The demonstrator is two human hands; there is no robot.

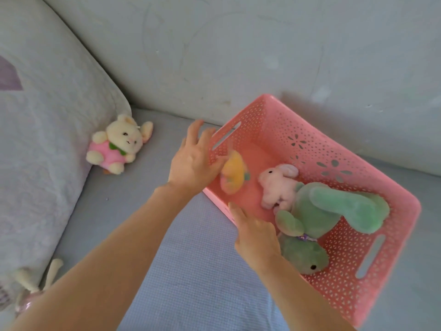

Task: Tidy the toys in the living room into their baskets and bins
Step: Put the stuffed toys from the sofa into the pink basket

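Lying tilted on the sofa (167, 223) against the backrest — pink basket (310, 130), holding a green plush rabbit (334, 211), a small pink bunny (279, 187) and a blurred orange toy (232, 172). Leaning against the cushion (35, 139), well apart — cream bear in pink (119, 144). Spreading open-fingered at the basket's near end, gripping nothing — left hand (193, 161). Resting on the front rim, fingers straight — right hand (256, 231).

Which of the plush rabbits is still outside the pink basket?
The cream rabbit in the pink outfit, lying on the sofa seat against the cushion. The pale pink rabbit and the green rabbit lie inside the basket.
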